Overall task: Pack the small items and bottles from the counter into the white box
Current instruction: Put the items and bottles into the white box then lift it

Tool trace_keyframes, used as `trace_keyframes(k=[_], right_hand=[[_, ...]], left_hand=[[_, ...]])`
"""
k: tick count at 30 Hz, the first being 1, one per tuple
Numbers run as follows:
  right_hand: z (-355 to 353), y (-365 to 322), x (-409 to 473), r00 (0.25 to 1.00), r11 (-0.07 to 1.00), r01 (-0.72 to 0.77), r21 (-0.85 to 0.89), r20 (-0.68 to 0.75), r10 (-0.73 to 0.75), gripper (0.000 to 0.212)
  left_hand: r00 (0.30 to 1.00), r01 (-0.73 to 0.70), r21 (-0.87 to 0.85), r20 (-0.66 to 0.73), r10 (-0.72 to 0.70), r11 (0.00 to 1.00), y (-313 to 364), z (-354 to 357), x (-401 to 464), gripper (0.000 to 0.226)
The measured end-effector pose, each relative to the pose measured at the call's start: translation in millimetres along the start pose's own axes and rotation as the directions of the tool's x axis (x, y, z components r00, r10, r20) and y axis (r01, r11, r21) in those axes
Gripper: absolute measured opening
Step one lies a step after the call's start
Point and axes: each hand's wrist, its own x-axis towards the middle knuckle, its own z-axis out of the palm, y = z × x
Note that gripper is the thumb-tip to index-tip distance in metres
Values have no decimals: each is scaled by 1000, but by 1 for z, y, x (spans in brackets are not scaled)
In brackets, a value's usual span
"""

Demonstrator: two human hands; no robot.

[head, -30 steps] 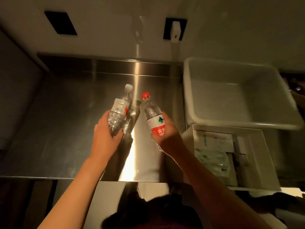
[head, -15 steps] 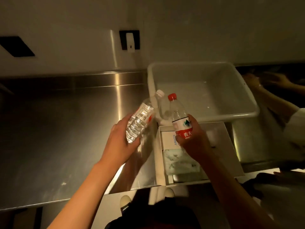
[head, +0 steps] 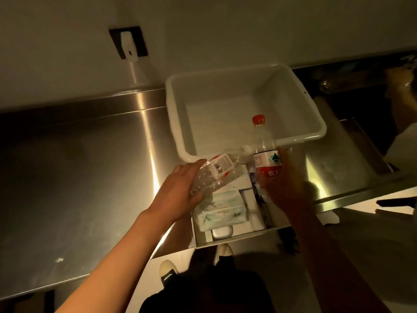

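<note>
While both of my hands are full, I want to go slow and put one bottle down at a time. Closest to me, my shoes show on the floor under the desk. Next comes the white box, sitting at the near edge of the desk. It already has things in it: a small white case at the near wall, then a pale green packet lying flat. My left hand is curled around the bottom of the clear bottle. That bottle lies tilted on its side, above the far left part of the box, with its cap end pointing right. My right hand grips the red cap bottle around its label and holds it upright over the far right part of the box. The two bottles are very close near the clear one's cap; I cannot tell if they touch.

I think the best way is to lay the clear bottle flat on top of the packet first, so it does not roll. Then I would tip the red cap bottle on its side and slide it in beside it, where the box looks more open. Standing up, it may be too tall and fall over. Past the box sits a big white tub with nothing in it that I can see, and I must not drop the bottles in there by mistake
</note>
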Motion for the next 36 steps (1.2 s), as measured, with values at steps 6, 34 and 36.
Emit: trace_keyframes(k=[6,34,36], right_hand=[[-13,12,5,1000,998,10,65,6,-11,62],[-14,41,-13,895,924,371,-88,300,-331,79],[-12,42,-15,869,899,416,-136,351,-348,77]], left_hand=[[988,-106,127,122,90,986,11,19,24,84],[975,122,107,-200,-98,987,0,30,3,67],[971,126,66,-215,-109,990,-2,26,-2,66]])
